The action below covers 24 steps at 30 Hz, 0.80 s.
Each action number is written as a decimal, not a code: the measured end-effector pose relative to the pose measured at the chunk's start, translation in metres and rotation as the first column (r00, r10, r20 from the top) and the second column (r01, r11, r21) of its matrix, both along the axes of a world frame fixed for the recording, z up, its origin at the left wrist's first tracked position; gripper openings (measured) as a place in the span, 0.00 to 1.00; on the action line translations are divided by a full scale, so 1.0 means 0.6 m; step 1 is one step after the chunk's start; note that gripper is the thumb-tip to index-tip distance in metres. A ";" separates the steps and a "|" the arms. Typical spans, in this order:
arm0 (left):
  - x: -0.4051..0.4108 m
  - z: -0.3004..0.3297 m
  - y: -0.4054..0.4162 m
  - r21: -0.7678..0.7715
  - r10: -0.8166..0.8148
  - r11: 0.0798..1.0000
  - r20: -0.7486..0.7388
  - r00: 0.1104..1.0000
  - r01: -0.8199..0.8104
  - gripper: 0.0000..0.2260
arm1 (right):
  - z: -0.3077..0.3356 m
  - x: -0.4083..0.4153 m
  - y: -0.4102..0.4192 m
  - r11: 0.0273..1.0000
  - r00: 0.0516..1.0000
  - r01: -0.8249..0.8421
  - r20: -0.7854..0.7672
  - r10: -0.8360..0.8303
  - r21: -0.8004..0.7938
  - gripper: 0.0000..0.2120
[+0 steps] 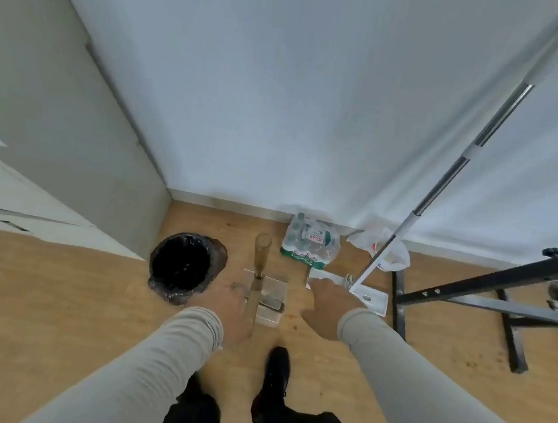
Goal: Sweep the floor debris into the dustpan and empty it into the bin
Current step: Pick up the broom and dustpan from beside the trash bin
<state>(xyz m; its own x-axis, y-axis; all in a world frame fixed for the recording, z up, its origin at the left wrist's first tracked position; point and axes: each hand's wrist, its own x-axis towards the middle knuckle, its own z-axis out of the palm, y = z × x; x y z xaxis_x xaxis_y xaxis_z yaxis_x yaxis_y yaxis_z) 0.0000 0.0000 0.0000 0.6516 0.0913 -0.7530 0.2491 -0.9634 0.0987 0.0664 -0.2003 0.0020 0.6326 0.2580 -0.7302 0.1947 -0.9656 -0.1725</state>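
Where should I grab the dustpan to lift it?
Grip the dustpan by its upright tan handle, near the top end, coming from above and the near side. The handle stands up towards you, beside the bin, and the left hand is already next to it.

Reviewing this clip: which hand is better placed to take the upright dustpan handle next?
Left. The left hand is right beside the dustpan handle, fingers open, and the bin is on that side. The right hand reaches toward the mop base, farther off.
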 end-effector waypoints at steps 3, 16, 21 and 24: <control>0.009 -0.032 -0.021 -0.059 0.105 0.993 -0.041 0.994 -0.107 0.27 | -0.003 0.042 0.039 0.930 0.957 0.273 -0.169 -0.236 0.246 0.24; 0.052 -0.262 -0.088 -0.495 0.830 0.449 -0.079 0.553 -0.744 0.06 | -0.043 0.132 0.118 0.351 0.080 0.927 -0.850 -0.522 -0.129 0.08; 0.037 -0.227 -0.090 -0.550 0.820 0.421 -0.109 0.562 -0.721 0.13 | -0.048 0.144 0.098 0.416 0.088 0.894 -0.843 -0.531 -0.168 0.07; -0.024 -0.213 -0.071 -0.519 0.819 0.422 -0.134 0.558 -0.743 0.18 | -0.035 0.197 0.060 0.259 0.047 0.956 -0.804 -0.593 -0.135 0.09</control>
